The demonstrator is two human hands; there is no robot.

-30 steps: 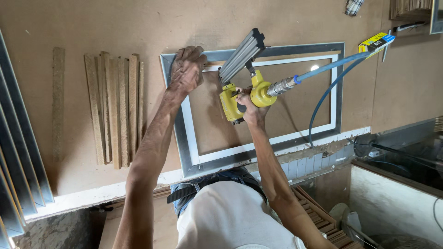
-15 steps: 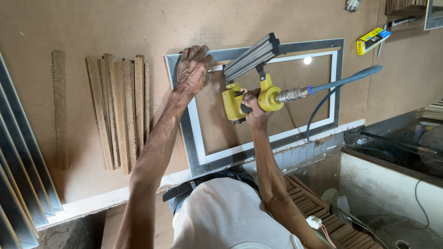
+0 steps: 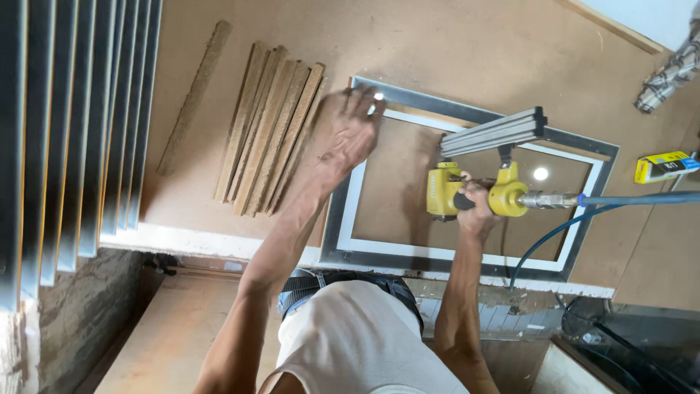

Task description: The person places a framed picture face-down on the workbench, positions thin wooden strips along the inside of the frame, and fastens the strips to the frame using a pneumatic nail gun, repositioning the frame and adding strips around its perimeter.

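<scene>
Two hands work on the grey picture frame (image 3: 583, 157) lying on the bench (image 3: 452, 51): the left hand (image 3: 348, 138) presses flat on its corner, the right hand (image 3: 474, 208) grips the yellow nail gun (image 3: 445, 191) over the backing.

1. Frame (image 3: 467, 255): smooth grey outer band, glossy white inner edge.
2. Nail gun (image 3: 477, 193): glossy yellow body, ribbed metal magazine.
3. Hose (image 3: 642, 198): smooth blue plastic.
4. Slats (image 3: 270, 138): rough bare wood.
5. Tabletop (image 3: 452, 51): matt brown fibreboard.

The person has 2 bare arms, a bare left hand (image 3: 350, 135) and right hand (image 3: 477, 208), a sleeveless white top and a dark waistband.
</scene>
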